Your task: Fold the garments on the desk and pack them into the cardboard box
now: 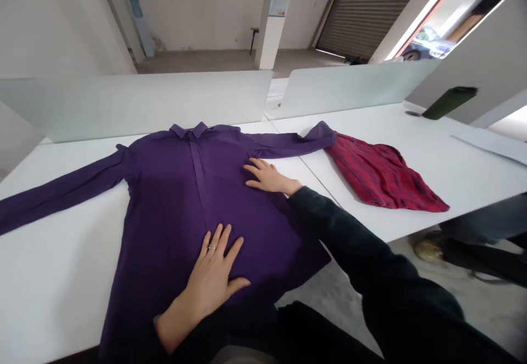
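A purple long-sleeved shirt [164, 199] lies spread out, front side up, with its collar toward the glass divider and its sleeves stretched to both sides. Its lower end hangs over the near table edge. My left hand [214, 270], a ring on one finger, rests flat on the lower front with the fingers spread. Farther up, my right hand [269, 177] lies on the shirt's right side below the sleeve, its fingers stretched out. Neither hand grips the cloth.
A red and dark checked garment [381, 174] lies on the white table [444, 161], touching the purple right sleeve's end. Frosted glass dividers [164, 103] line the far edge. A dark green cylinder [450, 102] and a white sheet [494, 143] are at right. A person's shoe [428, 247] shows below.
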A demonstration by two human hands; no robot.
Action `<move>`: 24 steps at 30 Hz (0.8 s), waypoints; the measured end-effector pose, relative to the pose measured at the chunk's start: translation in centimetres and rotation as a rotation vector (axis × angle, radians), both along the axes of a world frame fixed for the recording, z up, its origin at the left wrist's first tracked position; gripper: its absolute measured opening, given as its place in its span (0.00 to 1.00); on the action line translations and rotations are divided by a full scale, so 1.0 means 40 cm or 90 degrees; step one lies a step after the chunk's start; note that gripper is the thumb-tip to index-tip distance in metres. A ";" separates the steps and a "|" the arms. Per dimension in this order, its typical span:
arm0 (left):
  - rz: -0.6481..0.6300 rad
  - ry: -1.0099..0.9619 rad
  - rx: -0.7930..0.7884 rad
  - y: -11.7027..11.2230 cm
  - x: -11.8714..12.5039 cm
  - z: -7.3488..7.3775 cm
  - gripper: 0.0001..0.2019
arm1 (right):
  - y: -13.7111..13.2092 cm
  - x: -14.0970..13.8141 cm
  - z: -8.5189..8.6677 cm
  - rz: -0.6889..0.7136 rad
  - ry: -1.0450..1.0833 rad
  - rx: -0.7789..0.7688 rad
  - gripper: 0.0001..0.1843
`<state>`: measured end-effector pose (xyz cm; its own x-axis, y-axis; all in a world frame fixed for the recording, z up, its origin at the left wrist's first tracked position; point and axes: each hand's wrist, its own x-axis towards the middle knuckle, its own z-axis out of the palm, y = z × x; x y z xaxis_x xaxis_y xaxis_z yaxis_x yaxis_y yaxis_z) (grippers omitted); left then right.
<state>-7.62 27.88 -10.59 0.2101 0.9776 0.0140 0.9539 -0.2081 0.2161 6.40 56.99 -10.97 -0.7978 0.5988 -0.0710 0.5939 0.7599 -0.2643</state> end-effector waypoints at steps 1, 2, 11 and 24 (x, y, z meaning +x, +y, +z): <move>0.005 0.011 0.000 -0.001 0.001 -0.010 0.37 | 0.010 -0.036 -0.011 0.001 -0.015 -0.007 0.34; 0.005 0.019 0.003 -0.007 0.002 -0.018 0.36 | 0.019 -0.063 -0.021 -0.004 -0.029 -0.017 0.34; -0.006 0.050 0.071 -0.054 0.012 -0.033 0.43 | 0.196 0.045 -0.029 -0.128 0.121 0.008 0.21; 0.000 0.152 0.193 -0.058 -0.002 -0.122 0.44 | 0.499 0.375 0.011 -0.829 0.076 0.020 0.23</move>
